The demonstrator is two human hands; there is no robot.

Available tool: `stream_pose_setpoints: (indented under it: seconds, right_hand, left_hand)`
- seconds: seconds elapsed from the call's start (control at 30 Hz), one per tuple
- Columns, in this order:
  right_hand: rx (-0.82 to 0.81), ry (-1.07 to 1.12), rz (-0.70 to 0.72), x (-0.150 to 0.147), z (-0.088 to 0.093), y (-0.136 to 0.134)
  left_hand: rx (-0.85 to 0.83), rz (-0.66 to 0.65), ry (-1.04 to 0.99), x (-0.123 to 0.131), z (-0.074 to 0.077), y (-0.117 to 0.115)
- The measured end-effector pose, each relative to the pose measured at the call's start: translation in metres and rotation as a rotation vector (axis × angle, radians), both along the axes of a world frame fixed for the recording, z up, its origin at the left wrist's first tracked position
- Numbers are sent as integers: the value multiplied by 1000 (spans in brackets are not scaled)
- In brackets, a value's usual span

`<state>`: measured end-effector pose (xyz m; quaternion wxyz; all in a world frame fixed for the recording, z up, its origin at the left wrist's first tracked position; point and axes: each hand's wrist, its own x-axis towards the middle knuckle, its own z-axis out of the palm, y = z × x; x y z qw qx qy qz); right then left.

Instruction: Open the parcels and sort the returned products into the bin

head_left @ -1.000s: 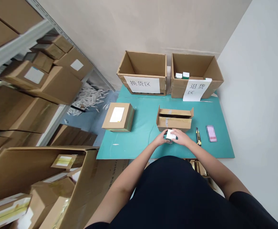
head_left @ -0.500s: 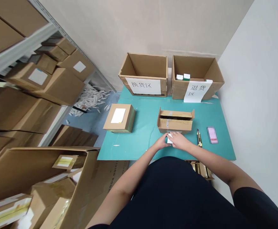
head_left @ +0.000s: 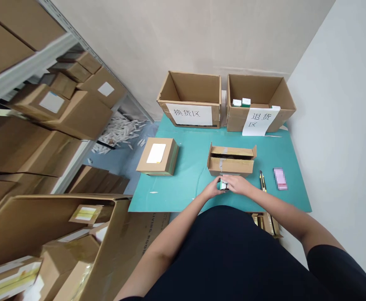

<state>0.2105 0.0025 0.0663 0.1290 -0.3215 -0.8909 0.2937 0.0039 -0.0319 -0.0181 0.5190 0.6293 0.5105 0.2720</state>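
Close to the front of the table, my left hand (head_left: 212, 188) is closed around the left side of a small white and green box (head_left: 224, 185). My right hand (head_left: 235, 184) grips the same box from the right, fingers over its top. A dark gap shows at the box's near end, which looks opened. Just beyond my hands stands a cardboard carton (head_left: 231, 164) with its top flaps partly raised and a dark slit between them. The box's underside is hidden by my fingers.
A utility knife (head_left: 262, 181) and a blurred pink item (head_left: 280, 179) lie to the right. A labelled carton (head_left: 157, 156) sits at left on the green table (head_left: 189, 192). Two open bins, left (head_left: 189, 90) and right (head_left: 261, 94), carry paper signs. Shelves (head_left: 57, 54) hold cartons.
The small box's white end has given way to a dark opening with green at its side. My right fingers have shifted slightly over it; both hands stay in place.
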Motion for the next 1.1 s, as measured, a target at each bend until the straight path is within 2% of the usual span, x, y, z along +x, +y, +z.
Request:
stream_pose_setpoints:
  seconds: [0.13,0.2,0.43,0.53,0.63,0.73,0.83,0.97,1.1]
  right_hand:
    - [-173,185,-425,0,-7,4]
    - [-224,249,-590,-2,-11,3]
    - [-230,367,-869,-14,-22,-2]
    - [-243,412,-981,-14,-25,-3]
    - [-172,347,-1055,-12,-27,-2]
    - [-167,265,-1036,-10,-28,-3]
    - [-211,229,-930,-9,-30,-9]
    - [-152,65,-698,-6,-33,-21]
    - [-90,-28,-397,2,-32,-26]
  left_hand:
    - [-70,10,60,1,1,-6]
    - [-100,10,73,1,2,-9]
    - [-107,19,1,5,14,-14]
    - [-87,94,19,11,20,-12]
    - [-74,190,68,19,24,-7]
    - [-107,215,132,23,28,-1]
    - [-139,212,188,25,32,3]
    - [-149,210,226,26,35,4]
    - [-127,177,245,27,33,2]
